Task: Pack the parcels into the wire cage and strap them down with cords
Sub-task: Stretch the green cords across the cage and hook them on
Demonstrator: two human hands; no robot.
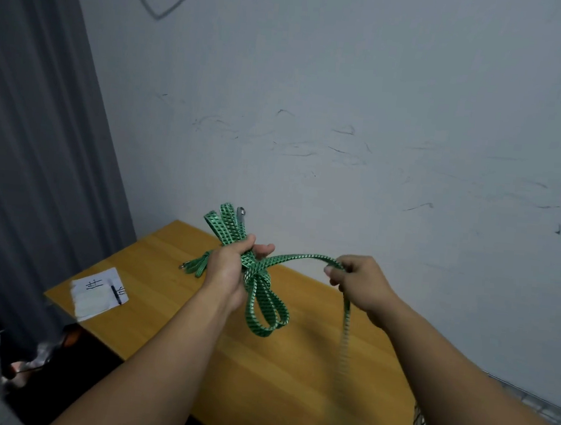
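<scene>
Both clench the green cord (264, 308): left grip (229, 269) round its bundle, right grip (358, 281) pinching one strand.

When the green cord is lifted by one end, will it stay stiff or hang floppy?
Probably floppy: the green cord droops in loops below the left hand, and one strand hangs from the right hand. It may tangle, being bunched in several loops.

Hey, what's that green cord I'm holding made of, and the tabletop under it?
Green cord: looks like flat woven elastic, matte, with dark cross-stripes; it hangs in soft loops below the left hand. Its grey tip may be a metal hook. Tabletop: wood or wood-look laminate, smooth, slight sheen, faint straight grain; I cannot tell which.
</scene>
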